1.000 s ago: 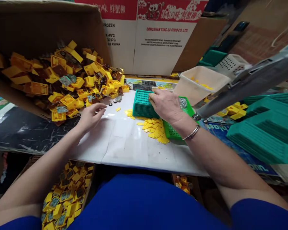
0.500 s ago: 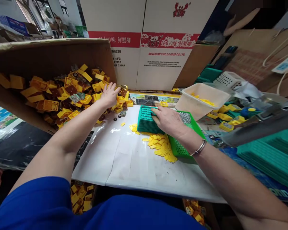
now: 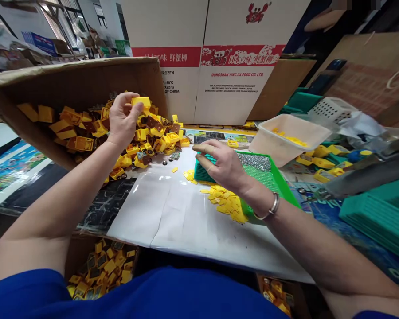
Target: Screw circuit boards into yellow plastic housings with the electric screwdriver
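My left hand point(image 3: 124, 116) is closed on a yellow plastic casing point(image 3: 141, 103), pinched between thumb and fingers above a heap of similar casings point(image 3: 154, 139) in a tipped cardboard box point(image 3: 96, 66). My right hand point(image 3: 221, 166) is over a stack of teal studded trays point(image 3: 202, 170), its fingers stretched to the left and slightly apart. I see nothing held in it. The hand hides much of the stack. Beside it, a green perforated basket point(image 3: 286, 190) holds small silvery metal pieces point(image 3: 257, 161). Thin yellow pieces point(image 3: 226, 201) lie in a pile in front.
White sheeting point(image 3: 179, 221) covers the work surface. A translucent tub point(image 3: 286, 141) with small yellow pieces stands behind the basket. A grey tool-like bar point(image 3: 362, 173) juts in at right above teal trays point(image 3: 382, 217). More yellow casings point(image 3: 103, 270) fill a box below.
My left hand has lifted back from the heap, up and to the left, with a yellow casing in it. My right hand has shifted slightly, its fingers now straighter. The view has turned a little.
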Demonstrator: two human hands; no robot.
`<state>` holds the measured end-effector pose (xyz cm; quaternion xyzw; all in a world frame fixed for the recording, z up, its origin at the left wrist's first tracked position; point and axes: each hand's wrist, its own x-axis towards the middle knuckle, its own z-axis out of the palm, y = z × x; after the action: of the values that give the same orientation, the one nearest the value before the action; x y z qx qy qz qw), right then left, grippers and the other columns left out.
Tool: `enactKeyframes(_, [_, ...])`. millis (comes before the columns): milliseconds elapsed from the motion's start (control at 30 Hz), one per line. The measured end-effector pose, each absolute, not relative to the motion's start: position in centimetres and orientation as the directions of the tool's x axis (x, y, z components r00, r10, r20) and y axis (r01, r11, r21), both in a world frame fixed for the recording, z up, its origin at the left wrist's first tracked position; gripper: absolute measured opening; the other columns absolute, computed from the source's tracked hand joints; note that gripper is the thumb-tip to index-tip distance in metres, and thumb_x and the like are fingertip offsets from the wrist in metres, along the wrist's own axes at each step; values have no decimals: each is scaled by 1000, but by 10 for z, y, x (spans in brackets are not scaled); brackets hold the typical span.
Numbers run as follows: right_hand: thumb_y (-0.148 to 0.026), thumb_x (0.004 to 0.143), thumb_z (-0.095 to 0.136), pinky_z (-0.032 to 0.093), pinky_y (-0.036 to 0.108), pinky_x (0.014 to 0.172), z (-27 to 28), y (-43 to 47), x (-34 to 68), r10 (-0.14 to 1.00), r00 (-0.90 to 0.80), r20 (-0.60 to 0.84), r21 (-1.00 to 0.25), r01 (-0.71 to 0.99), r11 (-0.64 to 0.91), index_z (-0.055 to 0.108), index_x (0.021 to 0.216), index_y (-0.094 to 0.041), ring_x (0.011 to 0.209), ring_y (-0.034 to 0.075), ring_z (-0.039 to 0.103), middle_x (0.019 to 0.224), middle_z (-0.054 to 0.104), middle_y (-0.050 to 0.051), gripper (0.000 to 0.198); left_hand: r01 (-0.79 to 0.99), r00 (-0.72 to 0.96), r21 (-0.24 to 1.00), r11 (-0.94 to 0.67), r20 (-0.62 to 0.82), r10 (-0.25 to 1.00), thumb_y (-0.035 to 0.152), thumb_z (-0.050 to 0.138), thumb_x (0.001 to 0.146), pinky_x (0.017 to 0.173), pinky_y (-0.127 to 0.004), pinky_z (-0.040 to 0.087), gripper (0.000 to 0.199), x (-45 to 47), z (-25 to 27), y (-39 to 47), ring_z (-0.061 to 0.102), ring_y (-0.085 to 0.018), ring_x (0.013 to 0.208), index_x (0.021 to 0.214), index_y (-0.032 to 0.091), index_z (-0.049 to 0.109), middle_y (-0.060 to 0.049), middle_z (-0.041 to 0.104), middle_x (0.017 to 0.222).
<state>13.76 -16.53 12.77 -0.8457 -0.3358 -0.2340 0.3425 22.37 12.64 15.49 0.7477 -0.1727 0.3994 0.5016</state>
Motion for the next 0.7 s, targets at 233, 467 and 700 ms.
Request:
enactKeyframes(233, [-25, 80, 67, 49, 35, 102, 113, -106, 154, 427, 818, 386, -713, 558, -424, 39, 148, -14, 131, 22, 49, 147, 44, 17, 74, -541, 820, 839, -60, 542, 183, 51, 76, 75, 71, -27, 60, 38, 149, 153, 82, 70, -17, 88, 95, 21, 64, -3, 70, 93])
enactKeyframes(467, [-18, 80, 67, 48, 32, 88, 92, -78, 163, 642, 765, 50, -545, 559, -624, 74, 97, -21, 99, 21, 64, 101, 73, 7, 19, -325, 860, 929, 175, 214, 464, 43, 69, 81, 77, -29, 61, 22, 104, 109, 95, 68, -19, 102, 89, 25, 59, -1, 71, 107])
enactKeyframes(700, [-18, 84, 61, 49, 29, 78, 76, -76, 159, 604, 795, 50, -737, 437, -515, 66, 86, -16, 82, 15, 65, 88, 72, 5, 6, -65, 811, 949, 309, -130, 571, 38, 69, 80, 72, -32, 62, 21, 62, 56, 133, 70, -17, 88, 87, 22, 57, -2, 71, 102])
